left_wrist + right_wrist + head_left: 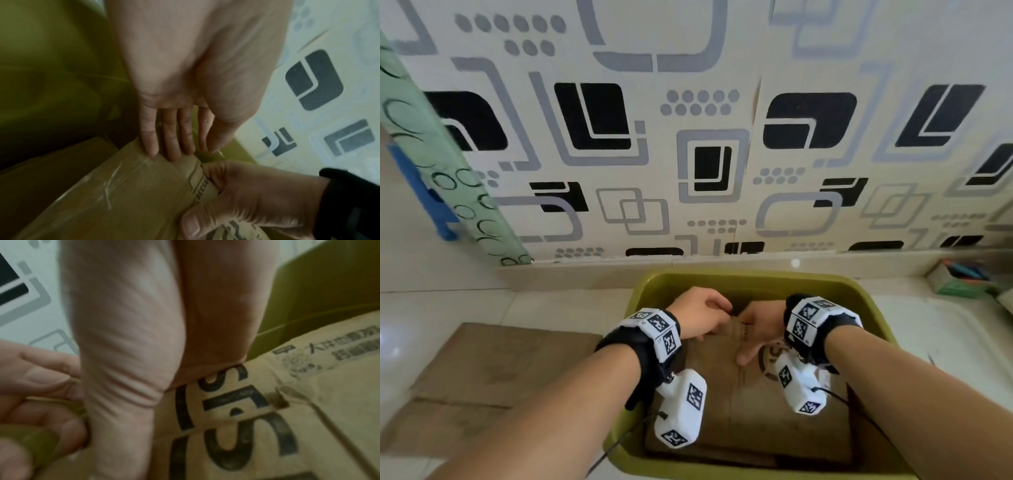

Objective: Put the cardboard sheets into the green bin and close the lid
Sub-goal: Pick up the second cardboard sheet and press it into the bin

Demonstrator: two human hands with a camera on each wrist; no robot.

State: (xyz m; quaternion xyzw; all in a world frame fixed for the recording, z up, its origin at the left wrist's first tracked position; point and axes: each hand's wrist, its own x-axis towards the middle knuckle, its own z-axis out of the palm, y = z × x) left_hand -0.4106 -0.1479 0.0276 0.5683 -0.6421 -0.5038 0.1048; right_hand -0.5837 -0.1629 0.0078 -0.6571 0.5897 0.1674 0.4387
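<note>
The green bin (pixel 859 287) stands open on the floor against the wall. Inside it lies a brown cardboard sheet (pixel 756 411) with black print. Both of my hands are at its far edge. The left hand (pixel 702 313) points down, and its straight fingers (pixel 152 146) touch the taped cardboard (pixel 123 194). My right hand (pixel 758 329) pinches the same edge, with the thumb (pixel 191 227) on top and the fingers curled underneath. In the right wrist view, the right palm (pixel 133 337) covers part of the printed sheet (pixel 308 402).
More flat cardboard (pixel 482 377) lies on the tiled floor left of the bin. A white rimmed panel (pixel 945 329) lies on the floor to the right, with a small green box (pixel 955 277) behind it. A patterned wall (pixel 705 154) rises directly behind the bin.
</note>
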